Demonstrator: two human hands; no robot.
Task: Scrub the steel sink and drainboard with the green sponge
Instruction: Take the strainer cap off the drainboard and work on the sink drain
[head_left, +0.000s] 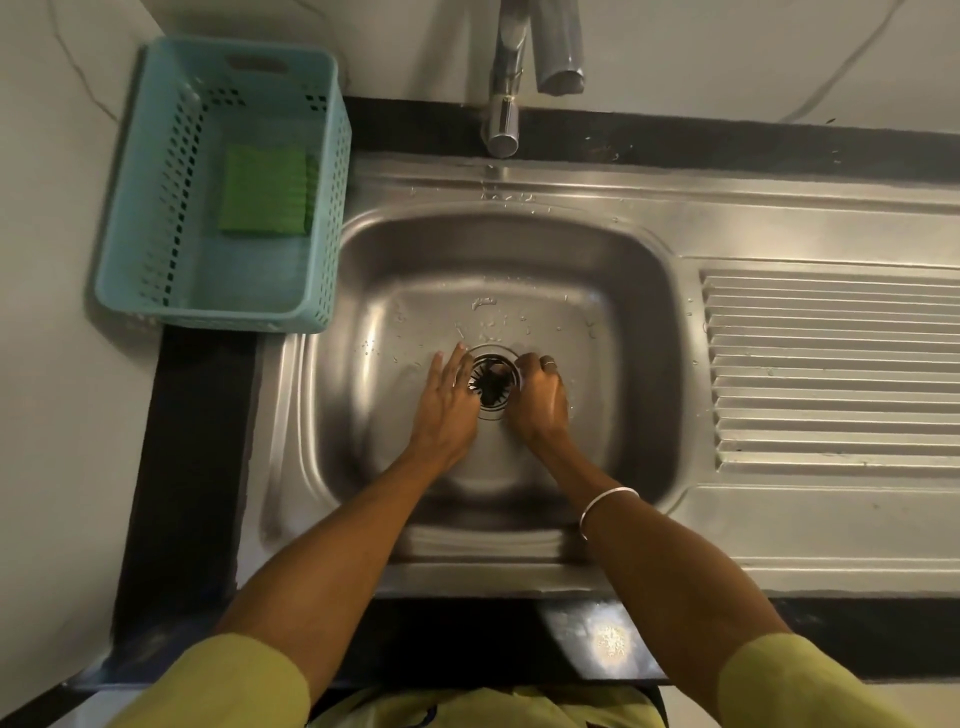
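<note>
down at the drain (492, 381), left hand (448, 402) flat, right hand (537, 397) curled on its rim, likely clearing it; green sponge (266, 190) unused in basket (156, 208).

The sink (395, 249) sits in the counter (197, 441); the drainboard (831, 364) lies to its right; the tap (504, 104) stands behind it; the basket (156, 197) stands at its left rear corner (the sponge (265, 189) inside); both hands, left hand (447, 400) and right hand (537, 397), flank the drain (493, 382) in the basin.
</note>
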